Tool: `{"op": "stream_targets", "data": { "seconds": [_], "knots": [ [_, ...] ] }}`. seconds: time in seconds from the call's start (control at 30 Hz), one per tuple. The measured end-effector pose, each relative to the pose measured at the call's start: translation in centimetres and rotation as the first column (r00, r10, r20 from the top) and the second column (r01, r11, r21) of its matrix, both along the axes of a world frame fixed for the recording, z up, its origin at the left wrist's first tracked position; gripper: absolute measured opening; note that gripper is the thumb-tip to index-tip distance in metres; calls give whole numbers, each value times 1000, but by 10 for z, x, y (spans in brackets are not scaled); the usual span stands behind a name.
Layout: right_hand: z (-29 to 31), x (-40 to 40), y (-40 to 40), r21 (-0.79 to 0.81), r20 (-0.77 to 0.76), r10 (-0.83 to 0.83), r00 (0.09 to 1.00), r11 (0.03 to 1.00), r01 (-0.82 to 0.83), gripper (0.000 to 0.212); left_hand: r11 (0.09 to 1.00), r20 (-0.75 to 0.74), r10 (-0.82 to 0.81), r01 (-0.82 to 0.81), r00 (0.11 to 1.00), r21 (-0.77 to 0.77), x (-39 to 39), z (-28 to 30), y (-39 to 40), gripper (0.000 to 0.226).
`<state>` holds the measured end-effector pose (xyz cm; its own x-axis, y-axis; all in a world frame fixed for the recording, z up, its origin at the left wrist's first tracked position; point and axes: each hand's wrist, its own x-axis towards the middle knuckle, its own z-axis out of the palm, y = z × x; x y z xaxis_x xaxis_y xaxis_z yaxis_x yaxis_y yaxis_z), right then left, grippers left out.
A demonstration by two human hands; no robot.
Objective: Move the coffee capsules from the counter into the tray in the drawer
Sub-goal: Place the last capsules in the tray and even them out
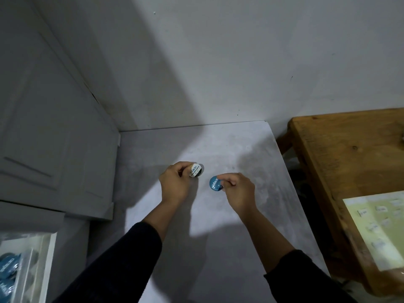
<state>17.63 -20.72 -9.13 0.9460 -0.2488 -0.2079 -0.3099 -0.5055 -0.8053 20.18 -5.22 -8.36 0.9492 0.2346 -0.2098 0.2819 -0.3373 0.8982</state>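
Hands work over the grey counter (pixel 218 248): the left hand (pixel 176 182) pinches a white-lidded capsule (pixel 195 170), the right hand (pixel 237 190) pinches a blue-lidded capsule (pixel 215 183). Both capsules sit near mid-counter, while blue capsules (pixel 8 265) lie in the drawer tray (pixel 49 259) at lower left.

A pale grey, marbled counter (pixel 218 248) fits into the wall corner. Two coffee capsules are on it, seemingly resting there: a white-lidded capsule (pixel 195 170) and, near it, a blue-lidded capsule (pixel 214 183).
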Motion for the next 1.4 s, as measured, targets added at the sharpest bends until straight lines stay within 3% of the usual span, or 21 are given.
{"op": "stream_targets", "data": {
  "seconds": [0.1, 0.23, 0.53, 0.8, 1.03, 1.23, 1.4],
  "knots": [
    [7, 1, 0, 48, -49, -18, 999, 999, 21, 22, 996, -16, 67, -68, 998, -57, -5, 7, 4, 18],
    [29, 4, 8, 239, -52, -126, 991, 962, 135, 23, 986, -8, 70, -71, 997, -149, -8, 19, 13, 24],
    [90, 0, 32, 556, 73, -122, 990, 829, 61, 19, 912, 64, 133, -97, 989, -399, -33, 81, 37, 23],
    [125, -36, 74, 591, 115, -110, 987, 806, 21, 22, 927, 116, 49, -2, 992, -375, -75, 112, 80, 28],
    [140, -92, 126, 571, 170, -205, 964, 817, 73, 27, 921, 144, -87, 134, 986, -365, -126, 124, 135, 25],
    [149, -152, 210, 605, 172, -286, 943, 786, 128, 25, 912, 128, -184, 218, 975, -348, -174, 131, 224, 21],
    [144, -191, 291, 606, 126, -249, 960, 786, 124, 24, 942, 120, -174, 201, 977, -271, -206, 127, 312, 21]
  ]
}}
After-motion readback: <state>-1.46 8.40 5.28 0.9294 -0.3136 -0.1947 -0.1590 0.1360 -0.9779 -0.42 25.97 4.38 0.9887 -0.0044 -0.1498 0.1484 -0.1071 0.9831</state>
